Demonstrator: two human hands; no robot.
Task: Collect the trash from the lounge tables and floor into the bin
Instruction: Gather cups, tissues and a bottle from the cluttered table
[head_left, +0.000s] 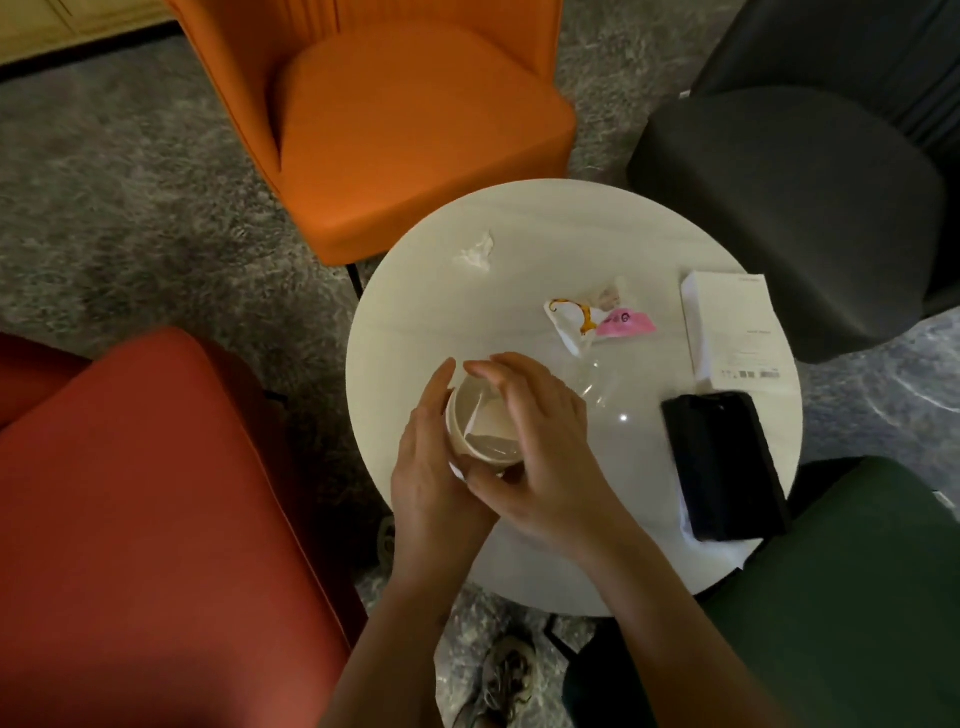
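Observation:
A cream paper cup (480, 423) with a piece of white paper inside sits near the left edge of the round white table (545, 234). My left hand (428, 467) wraps around the cup's left side. My right hand (540, 441) curls over its rim and right side, thumb under the near edge. A crumpled white tissue (477, 252) lies at the table's far left. A torn wrapper with orange and pink print (597, 319) lies in the middle, beside a clear plastic piece (597, 384).
A white box (730, 330) and a black phone (724, 465) lie on the table's right side. Orange (410, 130), black (795, 208), red (145, 519) and green (852, 597) chairs ring the table. My shoe (506, 675) is on the grey carpet below.

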